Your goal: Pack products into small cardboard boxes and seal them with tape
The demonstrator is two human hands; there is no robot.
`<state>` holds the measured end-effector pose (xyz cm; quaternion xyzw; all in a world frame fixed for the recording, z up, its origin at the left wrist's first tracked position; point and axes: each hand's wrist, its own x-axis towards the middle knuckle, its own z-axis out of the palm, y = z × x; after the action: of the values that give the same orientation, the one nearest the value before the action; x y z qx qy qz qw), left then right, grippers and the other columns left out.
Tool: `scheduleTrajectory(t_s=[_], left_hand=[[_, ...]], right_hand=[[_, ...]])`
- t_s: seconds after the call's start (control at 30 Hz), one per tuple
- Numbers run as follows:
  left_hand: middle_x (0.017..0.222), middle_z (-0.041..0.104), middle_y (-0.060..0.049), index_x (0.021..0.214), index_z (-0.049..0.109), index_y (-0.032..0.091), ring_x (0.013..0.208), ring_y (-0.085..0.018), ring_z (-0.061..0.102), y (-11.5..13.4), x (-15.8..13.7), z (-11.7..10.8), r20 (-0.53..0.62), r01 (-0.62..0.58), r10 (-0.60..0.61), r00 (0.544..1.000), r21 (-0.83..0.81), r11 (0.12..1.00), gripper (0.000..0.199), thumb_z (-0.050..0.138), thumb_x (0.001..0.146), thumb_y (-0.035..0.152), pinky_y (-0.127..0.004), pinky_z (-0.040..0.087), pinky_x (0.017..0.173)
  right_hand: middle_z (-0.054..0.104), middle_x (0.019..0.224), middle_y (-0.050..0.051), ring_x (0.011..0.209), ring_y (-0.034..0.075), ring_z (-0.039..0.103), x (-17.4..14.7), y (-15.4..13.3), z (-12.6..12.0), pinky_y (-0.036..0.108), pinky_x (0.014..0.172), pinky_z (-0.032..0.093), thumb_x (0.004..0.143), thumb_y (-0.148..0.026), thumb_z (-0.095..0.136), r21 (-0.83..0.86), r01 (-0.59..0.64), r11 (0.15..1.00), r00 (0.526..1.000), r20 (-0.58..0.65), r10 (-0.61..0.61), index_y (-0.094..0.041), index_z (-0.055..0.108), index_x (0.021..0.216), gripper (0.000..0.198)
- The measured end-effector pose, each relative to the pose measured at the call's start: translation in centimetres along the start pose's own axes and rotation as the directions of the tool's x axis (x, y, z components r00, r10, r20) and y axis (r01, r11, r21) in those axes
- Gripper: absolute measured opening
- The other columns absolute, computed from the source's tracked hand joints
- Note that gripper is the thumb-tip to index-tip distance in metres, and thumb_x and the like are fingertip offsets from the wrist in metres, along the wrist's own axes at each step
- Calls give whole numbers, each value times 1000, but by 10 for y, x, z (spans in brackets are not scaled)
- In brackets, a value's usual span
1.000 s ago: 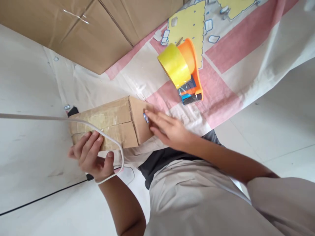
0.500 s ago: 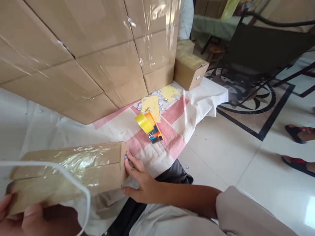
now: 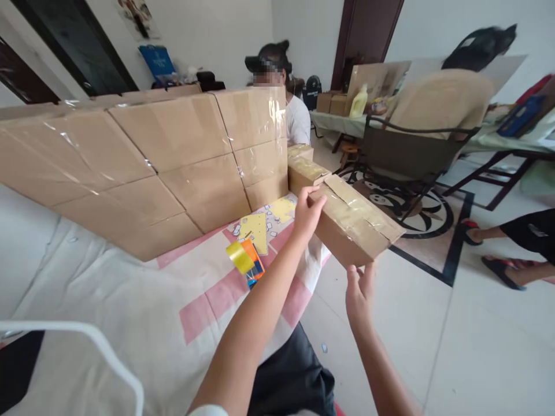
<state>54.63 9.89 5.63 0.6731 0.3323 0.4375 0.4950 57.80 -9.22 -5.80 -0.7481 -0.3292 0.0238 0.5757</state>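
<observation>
A taped cardboard box (image 3: 353, 216) is held at the right side of the table, partly past its edge. My left hand (image 3: 309, 214) grips its far left end, with fingers over the top edge. Under the near right corner, my right hand (image 3: 361, 292) pinches the box between thumb and fingers. Just behind it sits another cardboard box (image 3: 301, 167), which the held one overlaps in view; I cannot tell whether they touch. A tape dispenser (image 3: 248, 260) with yellow tape lies on the cloth, left of my left forearm.
A wall of stacked cardboard boxes (image 3: 195, 185) stands along the table's far side. Pink and white cloth (image 3: 208, 312) covers the table. Behind it a person (image 3: 297, 118) is seated. A folding chair (image 3: 407, 156) stands at right, near another person's feet (image 3: 503, 271). A white cable or bar (image 3: 99, 341) curves at lower left.
The box has moved from the lower left to the table's right side, carried by both hands. My view has tilted up, showing more of the room.
</observation>
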Motion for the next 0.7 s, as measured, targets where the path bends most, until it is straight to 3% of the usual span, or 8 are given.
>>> scheduleTrajectory(t_s=[0.07, 0.13, 0.2, 0.3, 0.43, 0.5, 0.6, 0.7], left_hand=[[155, 48, -10, 135, 53, 24, 147, -25, 44, -14, 27, 35, 7, 85, -85, 996, 55, 995, 43, 62, 92, 25, -38, 33, 124], [167, 29, -15, 145, 46, 25, 155, -31, 32, -27, 42, 54, 6, 157, -158, 987, 91, 983, 53, 60, 93, 27, -45, 28, 127], [173, 12, -16, 154, 38, 26, 160, -35, 18, -34, 45, 60, 21, 202, -205, 978, 110, 973, 58, 53, 98, 36, -52, 24, 128], [176, 2, -11, 160, 29, 29, 163, -31, 5, -33, 18, 46, 62, 184, -191, 980, 104, 977, 63, 43, 103, 51, -51, 21, 129], [175, 18, -2, 156, 41, 35, 162, -23, 13, -35, -78, -2, 59, 51, -47, 997, -82, 995, 56, 42, 103, 54, -44, 23, 131], [171, 30, -1, 148, 53, 39, 158, -25, 29, -44, -136, -34, 13, 21, -18, 1000, -207, 978, 47, 44, 103, 52, -46, 35, 127], [150, 58, -8, 124, 72, 40, 142, -32, 52, -57, -198, -92, -163, -77, 39, 986, -237, 968, 32, 53, 100, 48, -51, 51, 113], [115, 74, -11, 104, 78, 35, 110, -31, 70, -57, -216, -159, -414, -201, 125, 901, -145, 969, 22, 59, 96, 45, -46, 61, 89]], right_hand=[[7, 175, 11, 158, 32, 18, 28, 23, 22, 57, 117, 38, 102, -59, 36, -34, -14, 999, 1000, 18, 15, -31, -3, 168, 82], [1, 175, 14, 161, 33, 7, 55, 43, 46, 62, 123, 26, 99, -62, 35, -93, 1, 996, 1000, 23, 1, -25, -8, 167, 89], [5, 174, 19, 162, 35, 3, 79, 56, 66, 64, 125, 15, 98, -61, 34, -150, 26, 988, 1000, 15, -24, -17, -9, 167, 92], [7, 173, 19, 161, 36, 2, 103, 61, 87, 63, 125, 17, 95, -58, 41, -152, -21, 988, 1000, 11, 23, -16, -11, 166, 97], [3, 174, 18, 160, 36, 3, 124, 52, 111, 58, 127, 17, 91, -42, 44, -153, -39, 987, 999, 32, 44, -11, -10, 166, 96], [1, 174, 20, 161, 34, 1, 136, 48, 126, 57, 128, 13, 89, -34, 42, -172, 3, 985, 997, 72, 10, -6, -8, 165, 95], [1, 172, 27, 162, 34, 1, 158, 45, 148, 57, 128, 13, 83, -29, 46, -216, 58, 975, 984, 176, -20, 2, -6, 163, 100], [19, 167, 34, 158, 38, 22, 176, 41, 156, 56, 123, 28, 78, -35, 55, -296, 97, 950, 981, 189, -41, 5, 7, 163, 105]])
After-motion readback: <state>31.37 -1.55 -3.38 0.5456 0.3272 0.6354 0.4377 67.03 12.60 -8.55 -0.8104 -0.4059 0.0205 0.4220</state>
